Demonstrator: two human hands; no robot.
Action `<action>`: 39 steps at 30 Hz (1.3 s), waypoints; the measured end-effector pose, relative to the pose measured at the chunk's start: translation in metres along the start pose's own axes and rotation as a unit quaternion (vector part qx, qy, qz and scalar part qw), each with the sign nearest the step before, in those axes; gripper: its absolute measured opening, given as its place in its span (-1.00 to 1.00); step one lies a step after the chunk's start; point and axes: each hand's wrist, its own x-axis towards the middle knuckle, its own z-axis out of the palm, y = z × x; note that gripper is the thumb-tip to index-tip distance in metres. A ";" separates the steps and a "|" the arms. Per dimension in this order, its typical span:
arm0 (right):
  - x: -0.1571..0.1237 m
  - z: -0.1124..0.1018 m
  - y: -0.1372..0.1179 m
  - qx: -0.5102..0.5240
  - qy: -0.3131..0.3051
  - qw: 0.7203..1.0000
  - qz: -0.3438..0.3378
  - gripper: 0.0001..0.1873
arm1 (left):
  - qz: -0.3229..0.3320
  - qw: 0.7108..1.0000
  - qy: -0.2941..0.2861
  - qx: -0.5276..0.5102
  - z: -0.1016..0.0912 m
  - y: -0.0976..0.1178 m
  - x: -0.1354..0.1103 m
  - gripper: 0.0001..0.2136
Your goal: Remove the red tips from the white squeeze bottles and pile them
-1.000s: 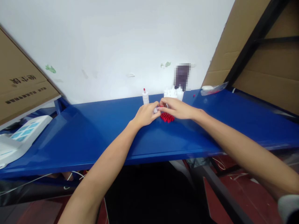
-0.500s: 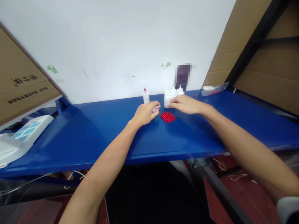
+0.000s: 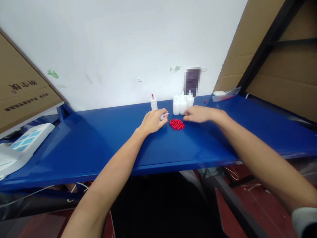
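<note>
My left hand (image 3: 154,121) is wrapped round a small white squeeze bottle (image 3: 163,116), whose pale nozzle points right; most of its body is hidden by my fingers. My right hand (image 3: 196,114) hovers palm-down just right of a pile of small red caps (image 3: 176,124). Its fingers are bent and drawn together, and anything between their tips is too small to make out. Behind it stands a cluster of several white squeeze bottles (image 3: 176,107) with bare nozzles. One white bottle with a red tip (image 3: 154,103) stands upright beyond my left hand.
The blue table (image 3: 104,145) meets a white wall (image 3: 119,49) at its back. A white device with blue panels (image 3: 26,140) sits at the left. A single red cap (image 3: 205,101) and a clear plastic bag (image 3: 226,95) lie at the back right. Cardboard (image 3: 22,72) flanks the left side.
My right hand has moved away from the white bottles, slightly right and down, uncovering more of them. My left hand keeps its hold on the bottle. The view has shifted slightly.
</note>
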 end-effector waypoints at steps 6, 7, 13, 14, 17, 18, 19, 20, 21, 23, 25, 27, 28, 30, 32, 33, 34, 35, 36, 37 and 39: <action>-0.002 0.000 0.000 -0.003 -0.018 1.000 -0.004 -0.73 | -0.001 1.000 -0.002 -0.003 0.001 0.000 0.001 -0.81; -0.003 0.000 -0.001 -0.004 -0.022 1.000 -0.004 -0.73 | -0.001 1.000 -0.003 -0.004 0.001 0.000 0.000 -0.81; -0.004 -0.002 -0.002 0.021 -0.036 0.999 -0.007 -0.78 | -0.001 1.000 -0.005 -0.003 0.001 0.000 0.000 -0.81; -0.005 -0.002 -0.002 0.032 -0.041 0.999 -0.008 -0.79 | 0.000 1.000 -0.004 -0.003 0.001 0.000 0.000 -0.81; -0.005 -0.002 -0.001 0.054 -0.051 0.997 -0.007 -0.82 | 0.003 1.000 -0.003 -0.004 0.001 0.000 0.000 -0.80; -0.005 -0.002 0.000 0.060 -0.051 0.997 -0.008 -0.82 | 0.003 1.000 -0.003 -0.005 0.001 0.000 0.000 -0.80; -0.006 -0.002 0.000 0.066 -0.050 0.997 -0.012 -0.81 | 0.002 1.000 -0.003 -0.005 0.001 0.000 0.000 -0.80; -0.006 -0.002 0.000 0.072 -0.047 0.996 -0.018 -0.80 | 0.002 1.000 -0.003 -0.005 0.001 0.000 0.000 -0.80; -0.006 -0.002 0.001 0.076 -0.045 0.996 -0.026 -0.78 | 0.001 1.000 -0.003 -0.006 0.001 0.000 0.000 -0.80; -0.005 -0.001 0.001 0.081 -0.042 0.995 -0.040 -0.76 | 0.000 1.000 -0.001 -0.007 0.000 0.001 0.000 -0.80; -0.005 -0.001 0.001 0.078 -0.037 0.995 -0.050 -0.77 | -0.001 1.000 -0.001 -0.009 0.000 0.002 0.000 -0.80; -0.003 0.001 0.002 0.073 -0.027 0.995 -0.061 -0.80 | -0.003 1.000 -0.003 -0.010 -0.001 0.004 0.001 -0.81; -0.002 0.001 0.002 0.072 -0.023 0.995 -0.068 -0.82 | -0.004 1.000 -0.004 -0.011 -0.001 0.004 0.001 -0.80; -0.001 0.002 0.002 0.071 -0.020 0.994 -0.079 -0.84 | -0.006 1.000 -0.006 -0.011 -0.001 0.005 0.001 -0.80; 0.000 0.003 0.003 0.071 -0.019 0.993 -0.087 -0.85 | -0.006 1.000 -0.005 -0.011 -0.001 0.004 0.001 -0.80; 0.001 0.003 0.003 0.071 -0.018 0.993 -0.091 -0.85 | -0.005 1.000 -0.004 -0.011 -0.001 0.004 0.001 -0.80; 0.001 0.004 0.003 0.071 -0.016 0.993 -0.093 -0.85 | -0.004 1.000 -0.003 -0.010 -0.001 0.004 0.001 -0.80; 0.001 0.004 0.003 0.071 -0.014 0.993 -0.096 -0.85 | -0.003 1.000 -0.002 -0.010 0.000 0.004 0.001 -0.80; 0.001 0.004 0.003 0.071 -0.012 0.993 -0.098 -0.85 | -0.002 1.000 -0.001 -0.009 0.000 0.003 0.001 -0.80; 0.001 0.004 0.003 0.071 -0.011 0.992 -0.101 -0.85 | -0.001 1.000 0.000 -0.009 0.000 0.003 0.000 -0.80; 0.000 0.004 0.002 0.071 -0.010 0.992 -0.106 -0.84 | 0.001 1.000 0.000 -0.009 0.001 0.002 0.000 -0.80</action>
